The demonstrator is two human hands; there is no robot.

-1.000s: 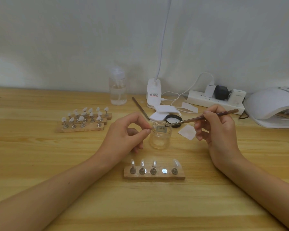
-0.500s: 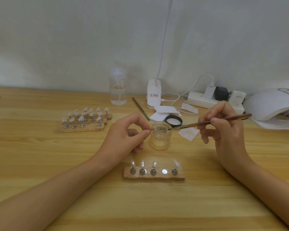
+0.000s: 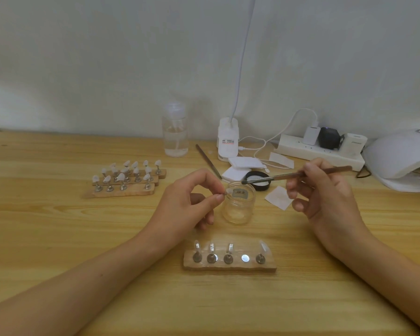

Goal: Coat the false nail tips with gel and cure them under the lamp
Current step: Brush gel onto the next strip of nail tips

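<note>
Noting open room: bare table lies wide at 9 o'clock of the jar and along the near edge; the wall closes 12 o'clock. Jar is glass and uncapped; contents cannot be told. Clear bottle at 11 o'clock holds clear liquid. Left hand pinches a nail tip between thumb and forefinger, at the jar's 9 o'clock rim. Right hand grips a brush, bristles over the rim at 12 o'clock. Far racks of white tips at 10 o'clock. Near rack at 6 o'clock: four tips, one bare metal disc. Black lid and power strip at 1 o'clock; lamp at 2 o'clock, at the right edge.
</note>
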